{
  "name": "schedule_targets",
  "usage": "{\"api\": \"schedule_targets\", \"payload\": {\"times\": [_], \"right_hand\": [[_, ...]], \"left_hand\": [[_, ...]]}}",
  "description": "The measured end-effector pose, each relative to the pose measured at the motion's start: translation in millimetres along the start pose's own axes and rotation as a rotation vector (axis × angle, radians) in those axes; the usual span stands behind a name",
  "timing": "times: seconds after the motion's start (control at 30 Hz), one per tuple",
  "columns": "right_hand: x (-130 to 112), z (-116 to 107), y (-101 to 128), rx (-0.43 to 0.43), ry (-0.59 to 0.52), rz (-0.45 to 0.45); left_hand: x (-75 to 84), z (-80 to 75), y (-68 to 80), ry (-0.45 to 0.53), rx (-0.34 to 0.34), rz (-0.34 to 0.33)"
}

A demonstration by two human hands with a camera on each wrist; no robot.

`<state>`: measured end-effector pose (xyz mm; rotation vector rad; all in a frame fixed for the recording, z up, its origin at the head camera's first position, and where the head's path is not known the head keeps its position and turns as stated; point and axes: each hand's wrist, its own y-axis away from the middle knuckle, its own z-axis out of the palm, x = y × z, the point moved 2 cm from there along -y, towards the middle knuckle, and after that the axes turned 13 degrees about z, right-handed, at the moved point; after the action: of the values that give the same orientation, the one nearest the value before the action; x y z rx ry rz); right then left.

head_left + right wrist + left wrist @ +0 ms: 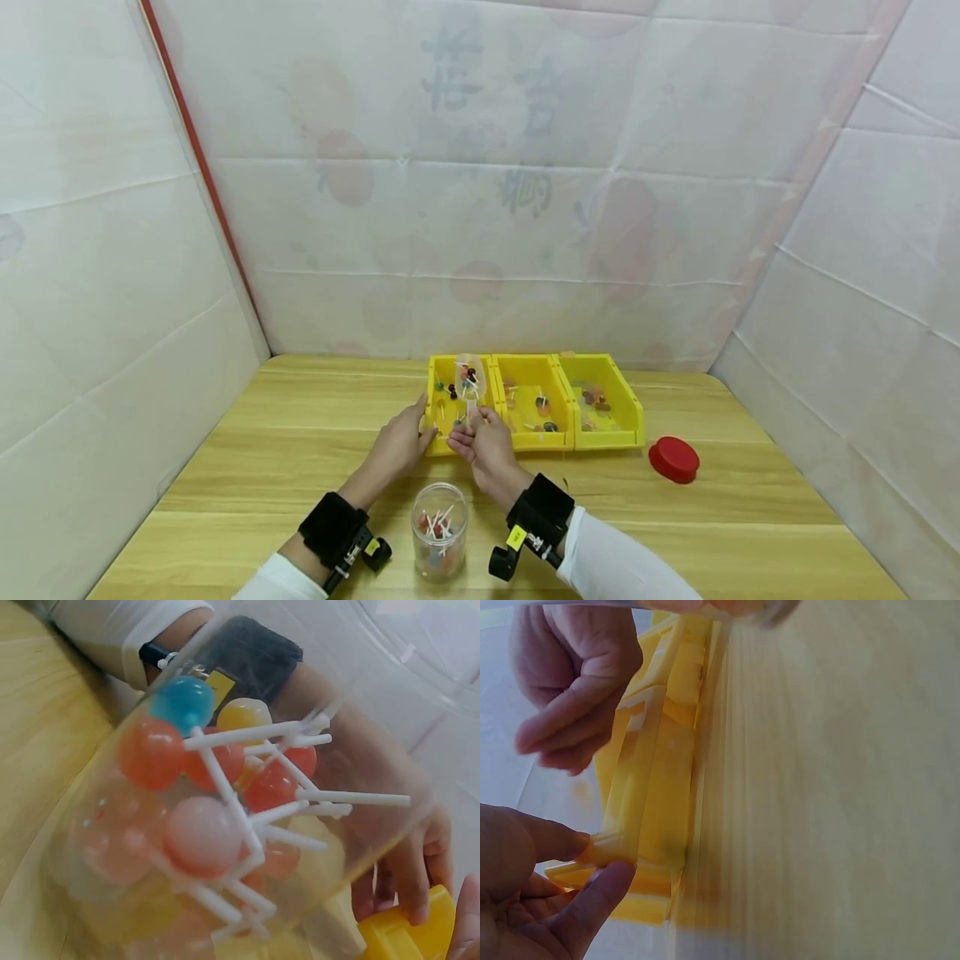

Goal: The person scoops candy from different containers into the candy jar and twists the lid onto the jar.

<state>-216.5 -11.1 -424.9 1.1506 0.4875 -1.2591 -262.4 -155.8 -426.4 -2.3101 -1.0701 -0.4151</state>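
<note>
While the right hand (486, 446) grips the handle of a clear plastic scoop (470, 382) loaded with lollipops over the leftmost yellow bin (437, 417), the left hand (397, 446) pinches that bin's near left corner between thumb and fingers. Two more yellow bins (570, 400) adjoin it on the right. A clear jar of lollipops (438, 529) stands near, in front of the bin between the wrists; a red lid (673, 459) lies beyond the row's right end.
</note>
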Motion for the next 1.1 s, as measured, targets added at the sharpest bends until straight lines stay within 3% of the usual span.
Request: {"api": "schedule_targets", "payload": {"times": [0.4, 0.57, 0.93, 1.1], "right_hand": [[-20, -26, 12, -0.034, 0.078, -0.065], [-26, -37, 17, -0.057, 0.099, -0.071], [-38, -53, 25, -0.103, 0.175, -0.069], [-45, -63, 27, -0.122, 0.223, -0.052]], "left_hand": [[-4.5, 2.3, -2.6, 0.056, -0.029, -0.048], [-6.3, 1.2, 0.5, 0.114, -0.032, -0.029], [-3.8, -22.3, 18.2, 0.129, 0.032, 0.018], [-2.2, -28.6, 27.1, 0.195, 0.043, 0.052]]}}
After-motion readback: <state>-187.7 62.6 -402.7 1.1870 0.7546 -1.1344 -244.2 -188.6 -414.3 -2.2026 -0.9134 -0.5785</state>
